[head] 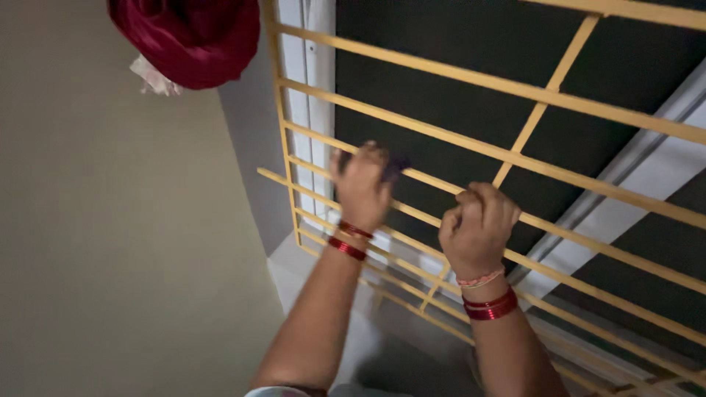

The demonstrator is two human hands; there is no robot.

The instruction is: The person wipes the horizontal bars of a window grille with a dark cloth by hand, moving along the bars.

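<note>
Yellow window grille point(471, 77) bars gripped by left hand point(362, 185) and right hand point(478, 226).

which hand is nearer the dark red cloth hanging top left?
Left. The left hand is at the yellow window grille below the dark red cloth; the right hand grips a bar farther right and lower.

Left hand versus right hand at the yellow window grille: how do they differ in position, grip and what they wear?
The left hand sits higher up the yellow grille, the right hand lower and nearer the camera. The left hand presses something small and dark against a bar; what it is cannot be told. The right hand is a closed fist around a bar. The right wrist adds a pale thread band. Both wear red bangles.
</note>
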